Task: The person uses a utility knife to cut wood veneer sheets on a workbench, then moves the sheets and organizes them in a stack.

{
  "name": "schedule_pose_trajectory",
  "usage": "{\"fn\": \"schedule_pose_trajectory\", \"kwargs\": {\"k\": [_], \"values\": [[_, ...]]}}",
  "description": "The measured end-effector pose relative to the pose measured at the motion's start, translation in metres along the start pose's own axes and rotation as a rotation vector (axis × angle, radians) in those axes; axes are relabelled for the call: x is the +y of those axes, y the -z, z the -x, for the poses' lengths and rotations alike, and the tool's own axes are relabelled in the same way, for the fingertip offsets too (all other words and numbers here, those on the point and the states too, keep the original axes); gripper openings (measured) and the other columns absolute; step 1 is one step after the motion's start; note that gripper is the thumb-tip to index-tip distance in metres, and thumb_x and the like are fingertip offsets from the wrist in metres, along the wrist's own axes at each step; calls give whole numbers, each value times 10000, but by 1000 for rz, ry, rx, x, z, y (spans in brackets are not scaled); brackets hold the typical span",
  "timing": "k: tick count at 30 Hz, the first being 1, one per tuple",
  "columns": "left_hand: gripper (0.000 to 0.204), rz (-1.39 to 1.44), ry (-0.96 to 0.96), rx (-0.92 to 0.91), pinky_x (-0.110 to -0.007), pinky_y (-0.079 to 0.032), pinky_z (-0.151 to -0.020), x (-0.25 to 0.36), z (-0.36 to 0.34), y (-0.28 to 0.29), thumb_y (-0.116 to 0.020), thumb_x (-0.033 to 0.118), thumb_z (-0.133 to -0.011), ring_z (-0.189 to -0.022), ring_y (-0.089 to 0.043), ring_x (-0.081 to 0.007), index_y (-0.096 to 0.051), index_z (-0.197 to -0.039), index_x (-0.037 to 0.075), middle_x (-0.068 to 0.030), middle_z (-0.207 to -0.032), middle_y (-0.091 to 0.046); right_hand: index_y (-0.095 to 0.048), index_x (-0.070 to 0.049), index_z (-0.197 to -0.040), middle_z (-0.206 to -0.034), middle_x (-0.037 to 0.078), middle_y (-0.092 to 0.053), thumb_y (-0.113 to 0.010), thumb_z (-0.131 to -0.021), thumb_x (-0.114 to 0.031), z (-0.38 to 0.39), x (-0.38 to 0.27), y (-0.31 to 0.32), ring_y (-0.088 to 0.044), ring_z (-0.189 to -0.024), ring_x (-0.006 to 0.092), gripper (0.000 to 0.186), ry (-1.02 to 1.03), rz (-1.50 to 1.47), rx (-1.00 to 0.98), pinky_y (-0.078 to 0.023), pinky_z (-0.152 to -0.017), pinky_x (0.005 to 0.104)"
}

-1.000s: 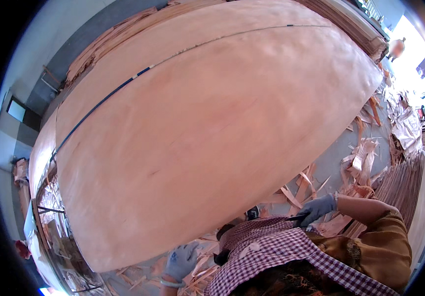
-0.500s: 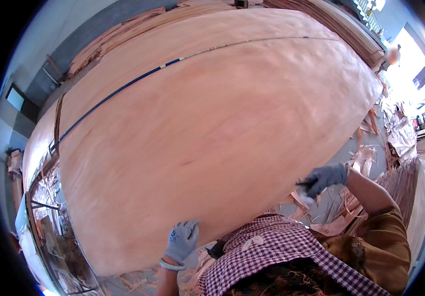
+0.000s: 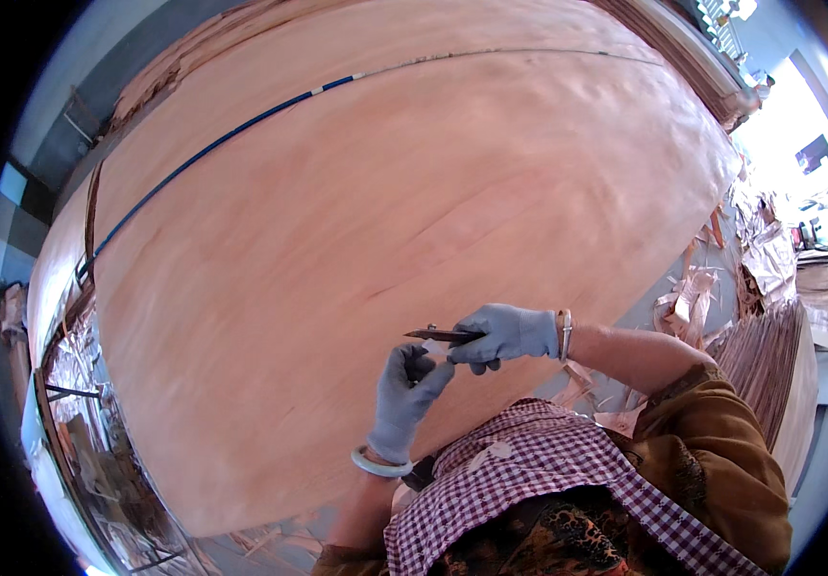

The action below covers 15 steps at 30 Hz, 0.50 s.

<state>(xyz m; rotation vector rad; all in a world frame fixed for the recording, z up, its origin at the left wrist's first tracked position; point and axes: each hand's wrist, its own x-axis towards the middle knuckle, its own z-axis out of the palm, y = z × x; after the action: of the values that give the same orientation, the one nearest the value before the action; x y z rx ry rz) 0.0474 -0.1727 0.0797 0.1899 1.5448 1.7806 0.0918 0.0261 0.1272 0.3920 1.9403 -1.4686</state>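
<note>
A large sheet of pinkish-tan wood veneer (image 3: 337, 211) spreads in front of me, with a few darker streaks in its surface. Above its near part my two gloved hands come together. My right hand (image 3: 513, 334), in a grey glove, is closed around a dark, pointed knife (image 3: 443, 335), its tip toward the left. Just below the blade, my left hand (image 3: 404, 394), also gloved, pinches a small white piece (image 3: 434, 348), possibly tape or paper. The right fingertips almost meet the left thumb there.
A long blue-and-grey rod (image 3: 231, 139) lies across the sheet's far part. Torn veneer scraps (image 3: 691, 300) litter the floor at right, beside a veneer stack (image 3: 765, 370). More veneer edges (image 3: 673, 58) lie at the far right. A dark metal frame (image 3: 68, 392) stands at left.
My right hand has come left from the sheet's near right edge, carrying the knife. My left hand has lifted off the sheet and moved up and right to meet it. The view has shifted slightly.
</note>
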Motion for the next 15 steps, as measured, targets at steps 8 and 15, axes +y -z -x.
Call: {"fn": "schedule_pose_trajectory", "kwargs": {"k": [8, 15], "values": [[138, 325, -18, 308, -221, -401, -460, -5, -14, 19, -593, 173, -888, -511, -509, -87, -580, -801, 66, 1, -649, -555, -649, -63, -974, -841, 83, -657, -572, -887, -352, -2, 23, -6, -627, -745, 189, 312, 207, 280, 47, -505, -646, 316], [129, 42, -3, 156, -227, -402, -515, 21, -11, 32, -593, 147, -888, -563, -513, -86, -597, -806, 48, -14, -675, -570, -571, -105, -1226, -1053, 112, -627, -589, -896, -273, 11, 24, 23, -612, -958, 253, 371, 321, 490, 66, -488, -825, 345]]}}
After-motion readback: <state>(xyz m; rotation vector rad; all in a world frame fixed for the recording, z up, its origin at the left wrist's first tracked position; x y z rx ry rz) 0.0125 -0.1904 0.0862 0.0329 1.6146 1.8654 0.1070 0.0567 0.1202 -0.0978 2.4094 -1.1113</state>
